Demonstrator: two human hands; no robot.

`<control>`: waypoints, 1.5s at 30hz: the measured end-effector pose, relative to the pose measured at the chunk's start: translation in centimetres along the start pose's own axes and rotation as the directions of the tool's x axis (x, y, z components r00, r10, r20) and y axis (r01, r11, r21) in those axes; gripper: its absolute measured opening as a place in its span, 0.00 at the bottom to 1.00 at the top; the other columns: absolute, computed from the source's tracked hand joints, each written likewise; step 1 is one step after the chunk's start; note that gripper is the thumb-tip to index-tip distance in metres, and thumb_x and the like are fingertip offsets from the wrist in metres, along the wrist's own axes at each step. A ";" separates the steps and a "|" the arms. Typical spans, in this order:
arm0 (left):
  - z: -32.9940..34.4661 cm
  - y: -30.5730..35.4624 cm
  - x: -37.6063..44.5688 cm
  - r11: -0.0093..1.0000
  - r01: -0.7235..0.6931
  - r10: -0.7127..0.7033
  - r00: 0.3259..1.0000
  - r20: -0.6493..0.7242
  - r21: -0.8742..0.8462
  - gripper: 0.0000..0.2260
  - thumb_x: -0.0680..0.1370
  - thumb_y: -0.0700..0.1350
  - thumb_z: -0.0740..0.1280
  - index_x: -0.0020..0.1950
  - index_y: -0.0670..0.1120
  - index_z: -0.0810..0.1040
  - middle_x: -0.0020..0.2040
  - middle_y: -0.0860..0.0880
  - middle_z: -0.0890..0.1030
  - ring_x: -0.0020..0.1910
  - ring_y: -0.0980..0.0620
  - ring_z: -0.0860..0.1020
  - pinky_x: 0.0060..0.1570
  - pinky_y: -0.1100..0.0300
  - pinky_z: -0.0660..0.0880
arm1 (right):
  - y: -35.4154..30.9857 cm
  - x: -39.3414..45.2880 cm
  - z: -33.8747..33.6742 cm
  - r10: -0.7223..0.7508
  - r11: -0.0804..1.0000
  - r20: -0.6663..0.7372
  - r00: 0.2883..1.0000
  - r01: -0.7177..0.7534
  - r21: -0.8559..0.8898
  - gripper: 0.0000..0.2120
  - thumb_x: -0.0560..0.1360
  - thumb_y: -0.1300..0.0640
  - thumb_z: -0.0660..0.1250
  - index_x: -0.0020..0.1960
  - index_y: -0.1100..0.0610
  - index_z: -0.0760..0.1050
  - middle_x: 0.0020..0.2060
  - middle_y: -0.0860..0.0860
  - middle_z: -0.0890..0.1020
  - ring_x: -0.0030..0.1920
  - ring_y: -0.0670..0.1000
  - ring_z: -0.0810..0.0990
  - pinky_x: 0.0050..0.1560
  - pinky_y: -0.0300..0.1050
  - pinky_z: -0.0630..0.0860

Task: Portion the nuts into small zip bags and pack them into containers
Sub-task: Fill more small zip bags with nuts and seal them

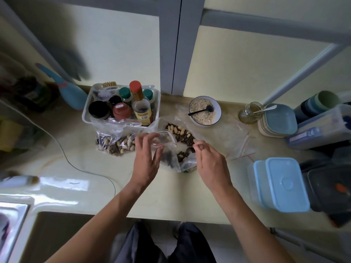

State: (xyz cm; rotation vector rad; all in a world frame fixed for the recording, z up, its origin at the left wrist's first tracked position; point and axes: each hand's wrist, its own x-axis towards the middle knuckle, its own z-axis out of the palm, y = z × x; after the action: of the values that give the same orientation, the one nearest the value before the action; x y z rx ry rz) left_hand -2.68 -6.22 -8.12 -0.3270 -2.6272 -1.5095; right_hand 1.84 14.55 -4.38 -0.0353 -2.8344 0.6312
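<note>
Small zip bag [167,147] in centre: thin clear plastic, crinkled, glossy; filled bag [115,143] at left: same clear film; countertop [95,177]: pale, smooth, glossy; containers [281,185] near right: translucent plastic, matt blue lids; bowl [205,111]: glazed ceramic; jar [250,112]: clear glass; sink [11,221] near left: shiny metal.

Soft daylight, blurred warped edges
</note>
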 end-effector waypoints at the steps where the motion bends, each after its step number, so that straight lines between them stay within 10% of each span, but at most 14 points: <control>1: -0.1 0.0 -0.1 1.000 -0.009 0.009 1.000 0.004 0.001 0.14 0.82 0.47 0.64 0.67 0.50 0.70 0.62 0.48 0.65 0.55 0.50 0.78 0.61 0.69 0.70 | -0.2 -0.1 0.2 -0.007 1.000 0.000 1.000 0.007 -0.017 0.28 0.87 0.46 0.41 0.51 0.60 0.76 0.39 0.54 0.81 0.34 0.55 0.80 0.34 0.49 0.79; 10: -1.3 -0.4 -1.1 0.998 -0.044 0.043 0.999 0.031 0.040 0.15 0.82 0.42 0.66 0.68 0.44 0.70 0.63 0.46 0.66 0.54 0.61 0.78 0.61 0.71 0.69 | -1.7 -1.0 1.3 -0.043 0.999 -0.066 0.997 0.044 0.022 0.24 0.87 0.53 0.44 0.46 0.61 0.74 0.28 0.53 0.76 0.26 0.53 0.76 0.29 0.37 0.66; 15: -1.3 -0.5 -1.6 0.999 -0.031 0.029 0.998 0.048 0.030 0.15 0.82 0.44 0.66 0.68 0.45 0.70 0.62 0.45 0.66 0.54 0.57 0.78 0.62 0.65 0.71 | -1.8 -1.7 2.6 0.235 0.943 -0.022 0.972 -0.223 0.247 0.19 0.85 0.52 0.51 0.50 0.61 0.76 0.30 0.53 0.81 0.31 0.52 0.83 0.32 0.41 0.75; 20: -1.0 -0.4 -2.2 0.999 -0.037 0.034 0.995 0.089 0.030 0.16 0.82 0.44 0.66 0.69 0.45 0.70 0.63 0.46 0.66 0.55 0.50 0.78 0.62 0.62 0.73 | -1.8 -1.7 3.1 0.607 0.517 0.225 0.763 -0.593 0.618 0.13 0.86 0.55 0.56 0.54 0.57 0.79 0.36 0.53 0.86 0.37 0.50 0.87 0.40 0.45 0.83; 25: -0.6 -0.1 -3.0 1.000 -0.030 0.028 0.993 0.119 0.009 0.17 0.82 0.44 0.66 0.70 0.44 0.70 0.63 0.48 0.66 0.56 0.55 0.77 0.60 0.70 0.71 | -1.1 -1.7 2.8 0.716 0.194 0.346 0.606 -0.649 0.736 0.14 0.86 0.56 0.55 0.54 0.61 0.77 0.36 0.58 0.87 0.39 0.59 0.88 0.39 0.49 0.80; 45: 1.3 0.3 -2.9 0.997 0.059 -0.066 0.990 0.128 0.055 0.23 0.82 0.50 0.65 0.74 0.45 0.64 0.66 0.48 0.67 0.60 0.64 0.68 0.59 0.79 0.63 | -0.8 -0.6 -6.9 0.683 0.413 0.023 0.730 -0.412 0.812 0.17 0.87 0.54 0.53 0.51 0.58 0.78 0.35 0.56 0.85 0.35 0.58 0.87 0.34 0.44 0.76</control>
State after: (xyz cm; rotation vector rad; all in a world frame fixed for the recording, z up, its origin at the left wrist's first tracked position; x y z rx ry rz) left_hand 0.22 -5.34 -9.12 -0.3534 -2.7965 -1.4847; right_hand 4.05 16.64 1.94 -0.8868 -1.9305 1.7779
